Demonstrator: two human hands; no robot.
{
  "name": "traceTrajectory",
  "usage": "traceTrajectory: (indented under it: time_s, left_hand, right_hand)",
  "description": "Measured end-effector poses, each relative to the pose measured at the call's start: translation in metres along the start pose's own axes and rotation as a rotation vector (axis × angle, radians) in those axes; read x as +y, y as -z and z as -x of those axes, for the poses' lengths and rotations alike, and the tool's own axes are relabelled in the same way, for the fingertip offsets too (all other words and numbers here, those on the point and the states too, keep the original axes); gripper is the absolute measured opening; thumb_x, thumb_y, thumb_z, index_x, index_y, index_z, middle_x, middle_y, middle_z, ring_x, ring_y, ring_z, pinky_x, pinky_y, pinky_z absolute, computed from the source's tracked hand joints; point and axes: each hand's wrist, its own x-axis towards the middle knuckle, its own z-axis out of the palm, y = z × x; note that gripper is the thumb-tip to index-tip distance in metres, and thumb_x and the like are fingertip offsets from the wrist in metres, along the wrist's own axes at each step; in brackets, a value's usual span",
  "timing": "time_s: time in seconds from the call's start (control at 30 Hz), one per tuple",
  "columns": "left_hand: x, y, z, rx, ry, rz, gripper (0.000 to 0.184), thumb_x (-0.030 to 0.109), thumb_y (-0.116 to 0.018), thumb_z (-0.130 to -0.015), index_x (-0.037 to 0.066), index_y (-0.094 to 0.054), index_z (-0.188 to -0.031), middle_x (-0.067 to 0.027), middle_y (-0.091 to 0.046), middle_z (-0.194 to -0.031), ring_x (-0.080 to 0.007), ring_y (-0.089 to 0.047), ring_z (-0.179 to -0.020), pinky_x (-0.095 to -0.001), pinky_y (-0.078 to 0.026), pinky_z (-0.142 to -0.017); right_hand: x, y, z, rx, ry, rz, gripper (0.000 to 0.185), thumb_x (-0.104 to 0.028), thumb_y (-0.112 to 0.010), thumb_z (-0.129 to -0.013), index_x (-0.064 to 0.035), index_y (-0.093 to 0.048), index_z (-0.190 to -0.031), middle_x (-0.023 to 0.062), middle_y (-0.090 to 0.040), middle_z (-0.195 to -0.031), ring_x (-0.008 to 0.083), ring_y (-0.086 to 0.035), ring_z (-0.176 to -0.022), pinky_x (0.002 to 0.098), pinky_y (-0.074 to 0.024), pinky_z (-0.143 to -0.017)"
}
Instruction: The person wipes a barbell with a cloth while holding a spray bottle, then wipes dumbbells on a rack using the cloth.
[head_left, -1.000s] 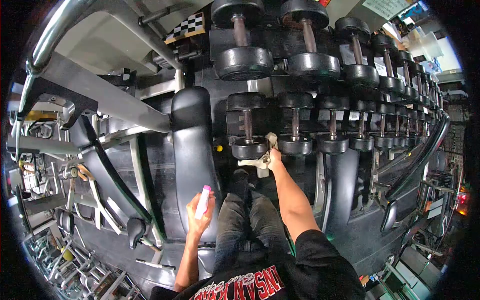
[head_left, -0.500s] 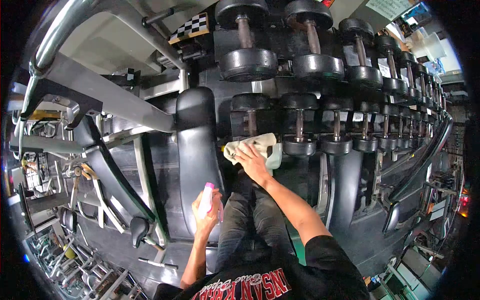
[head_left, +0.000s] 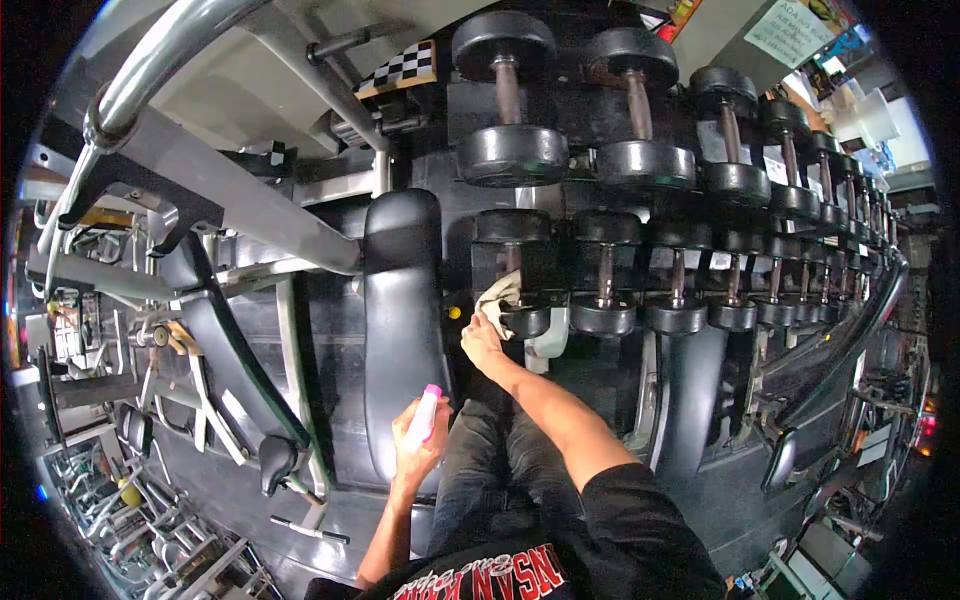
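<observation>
My left hand [head_left: 418,440] is wrapped round a white spray bottle with a pink top [head_left: 428,408], held low above the edge of a black bench. A cream cloth [head_left: 497,299] is gripped in my right hand [head_left: 483,342]. The cloth lies against the left side of the near head of a black dumbbell [head_left: 526,322] on the lower rack row. That dumbbell's handle shows in part above the cloth; my fingertips are partly hidden by the cloth.
Several more dumbbells [head_left: 605,318] line two rack rows running to the right. A padded black bench [head_left: 402,300] stands at my left, under a grey machine frame [head_left: 240,190]. A yellow knob [head_left: 454,312] sits beside the bench. Another bench [head_left: 690,390] is at the right.
My right hand has moved left and slightly down with the cloth, from over the dumbbell's near head to its left side, uncovering that head. The bottle stays in my left hand, and the view has shifted.
</observation>
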Motion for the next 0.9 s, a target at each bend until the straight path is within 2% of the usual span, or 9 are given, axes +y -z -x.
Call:
traceTrajectory:
  time_s: [0.17, 0.3, 0.33, 0.4, 0.43, 0.57, 0.63, 0.77, 0.9]
  left_hand:
    - [0.008, 0.0, 0.002, -0.017, 0.044, -0.026, 0.011, 0.008, -0.062, -0.084, -0.001, -0.064, -0.09, -0.0046, -0.064, -0.073, -0.0084, -0.058, -0.064, -0.0236, -0.046, -0.057]
    - [-0.003, 0.001, -0.001, -0.015, -0.009, -0.069, 0.013, 0.009, -0.062, -0.084, 0.0, -0.064, -0.092, -0.0054, -0.065, -0.074, -0.0086, -0.058, -0.064, -0.0232, -0.046, -0.056]
    - [-0.002, 0.002, -0.001, -0.02, -0.008, -0.069, 0.013, 0.009, -0.062, -0.084, 0.0, -0.064, -0.092, -0.0054, -0.065, -0.074, -0.0086, -0.058, -0.064, -0.0232, -0.046, -0.056]
    - [0.002, 0.004, -0.001, -0.037, 0.067, 0.002, 0.015, 0.011, -0.062, -0.084, -0.001, -0.064, -0.094, -0.0064, -0.065, -0.075, -0.0094, -0.059, -0.066, -0.0243, -0.047, -0.058]
    - [0.0, 0.004, -0.002, -0.04, 0.067, 0.0, 0.015, 0.011, -0.062, -0.084, -0.001, -0.064, -0.094, -0.0064, -0.065, -0.075, -0.0094, -0.059, -0.066, -0.0243, -0.047, -0.058]
    - [-0.009, 0.003, -0.003, -0.047, 0.033, -0.04, 0.016, 0.012, -0.063, -0.084, 0.0, -0.064, -0.094, -0.0066, -0.066, -0.076, -0.0099, -0.059, -0.067, -0.0256, -0.048, -0.06]
    - [-0.012, 0.003, -0.003, -0.054, 0.03, -0.034, 0.017, 0.012, -0.063, -0.083, 0.0, -0.064, -0.095, -0.0066, -0.066, -0.076, -0.0099, -0.059, -0.067, -0.0259, -0.048, -0.06]
    - [-0.011, 0.004, -0.002, -0.067, 0.039, -0.062, 0.016, 0.011, -0.062, -0.083, 0.0, -0.064, -0.094, -0.0079, -0.067, -0.077, -0.0098, -0.059, -0.066, -0.0257, -0.048, -0.059]
    - [-0.001, 0.004, -0.003, -0.049, 0.043, -0.072, 0.015, 0.011, -0.062, -0.083, 0.0, -0.064, -0.093, -0.0079, -0.067, -0.076, -0.0094, -0.059, -0.063, -0.0249, -0.048, -0.057]
  right_hand:
    - [0.054, -0.017, 0.071, 0.828, 0.136, -0.63, 0.023, -0.012, -0.055, -0.074, -0.0159, -0.069, -0.093, -0.0008, -0.061, -0.117, 0.0167, -0.05, -0.117, 0.035, -0.0324, -0.106]
    - [0.07, -0.019, 0.117, 1.01, -0.33, -0.823, 0.018, -0.009, -0.055, -0.084, -0.0074, -0.066, -0.098, 0.0066, -0.064, -0.109, 0.0212, -0.057, -0.107, 0.0346, -0.0446, -0.093]
    - [0.07, -0.022, 0.117, 1.009, -0.334, -0.822, 0.018, -0.009, -0.055, -0.084, -0.0074, -0.066, -0.098, 0.0066, -0.064, -0.109, 0.0212, -0.057, -0.107, 0.0346, -0.0446, -0.093]
    - [0.068, -0.031, 0.112, 0.583, -1.076, -1.812, 0.021, -0.016, -0.05, -0.093, -0.0027, -0.064, -0.101, 0.0138, -0.064, -0.102, 0.0258, -0.061, -0.096, 0.0346, -0.0473, -0.081]
    - [0.062, -0.086, 0.083, 0.91, -1.192, -1.542, 0.027, -0.023, -0.05, -0.093, 0.0003, -0.062, -0.101, 0.0168, -0.064, -0.095, 0.0275, -0.062, -0.085, 0.0356, -0.0467, -0.073]
    - [0.076, -0.118, 0.059, 0.784, -1.407, -2.182, 0.043, -0.037, -0.048, -0.093, -0.0001, -0.055, -0.114, 0.0131, -0.063, -0.096, 0.0259, -0.061, -0.083, 0.039, -0.0466, -0.073]
    - [0.088, -0.108, 0.063, 0.295, -1.488, -2.732, 0.05, -0.042, -0.047, -0.093, 0.0005, -0.051, -0.119, 0.0123, -0.06, -0.107, 0.026, -0.059, -0.091, 0.0393, -0.0454, -0.078]
    - [0.068, -0.104, 0.066, 0.927, -1.173, -1.94, 0.039, -0.039, -0.05, -0.091, -0.002, -0.057, -0.101, 0.0109, -0.06, -0.095, 0.0285, -0.057, -0.085, 0.04, -0.044, -0.077]
    - [0.037, -0.033, 0.102, 0.853, -1.098, -1.359, 0.019, -0.017, -0.055, -0.09, -0.0019, -0.056, -0.102, 0.0202, -0.061, -0.102, 0.0372, -0.06, -0.091, 0.0404, -0.0473, -0.072]
